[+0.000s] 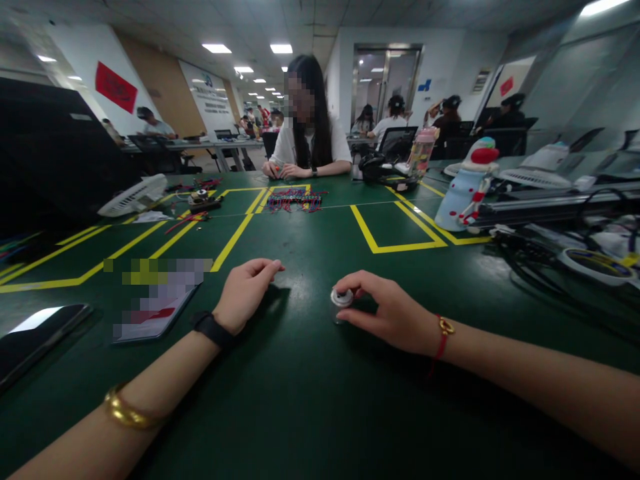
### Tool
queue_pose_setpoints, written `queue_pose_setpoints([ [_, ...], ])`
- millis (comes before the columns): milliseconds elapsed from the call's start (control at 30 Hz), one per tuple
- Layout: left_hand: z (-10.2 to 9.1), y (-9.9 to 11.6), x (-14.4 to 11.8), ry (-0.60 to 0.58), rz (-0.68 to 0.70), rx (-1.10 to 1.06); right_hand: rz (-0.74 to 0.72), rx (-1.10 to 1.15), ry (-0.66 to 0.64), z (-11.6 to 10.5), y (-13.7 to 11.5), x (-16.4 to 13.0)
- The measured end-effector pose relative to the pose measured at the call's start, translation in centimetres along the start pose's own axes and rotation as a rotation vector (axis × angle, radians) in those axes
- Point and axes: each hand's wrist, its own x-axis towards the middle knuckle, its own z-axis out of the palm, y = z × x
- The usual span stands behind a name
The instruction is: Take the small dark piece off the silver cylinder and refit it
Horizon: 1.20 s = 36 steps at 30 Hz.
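My right hand [393, 312] rests on the green table [310, 400] with thumb and forefinger closed on a small round silver object [342, 297] that has a dark centre. My left hand [246, 290] lies a little to its left, fingers loosely curled, palm down, holding nothing. A black band sits on that wrist and a gold bangle further up the arm. A red cord bracelet is on my right wrist.
A phone [37, 333] and a blurred card [155, 300] lie at left. Across the table a person sits behind a pile of coloured wires [295, 199]. A small fan [133, 195], bottles [467, 183] and cables [550, 260] crowd the sides. Yellow tape lines mark the table.
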Motion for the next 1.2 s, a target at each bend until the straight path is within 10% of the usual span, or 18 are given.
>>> queue_pose_setpoints([
  [433,2.4,7.3,-4.3,-0.404,0.413,0.185,0.033,0.136,0.052,1.1,0.8,-0.6],
  [733,1.8,7.0,-4.1,-0.27,0.426,0.176,0.102,0.103,0.133,0.9,0.8,-0.7],
  [1200,3.2,4.2,-4.7,-0.471,0.39,0.268,0.059,0.053,0.047,0.8,0.9,-0.7],
])
